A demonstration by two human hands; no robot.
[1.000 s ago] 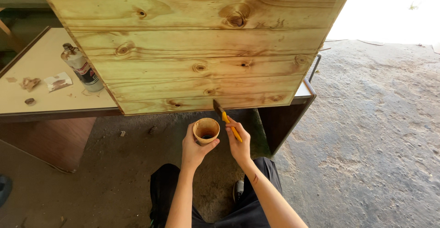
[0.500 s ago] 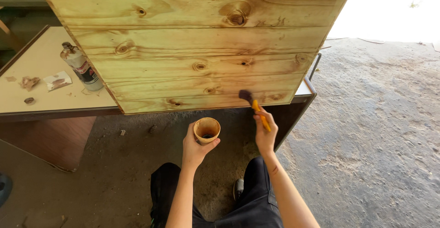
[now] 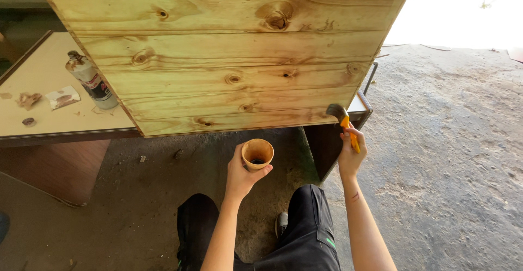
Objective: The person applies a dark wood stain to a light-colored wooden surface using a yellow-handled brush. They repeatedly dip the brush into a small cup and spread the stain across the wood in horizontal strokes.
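One small cup (image 3: 257, 154), dark liquid inside, in left hand (image 3: 243, 174).

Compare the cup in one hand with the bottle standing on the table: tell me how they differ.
The small brown cup is held up in the left hand; the bottle stands untouched on the pale table. The cup is open-topped, with dark liquid at the bottom; the bottle narrows to a neck. The cup is plain brown; the bottle is whitish with a dark label. The cup is short and the bottle taller. Both are upright containers.
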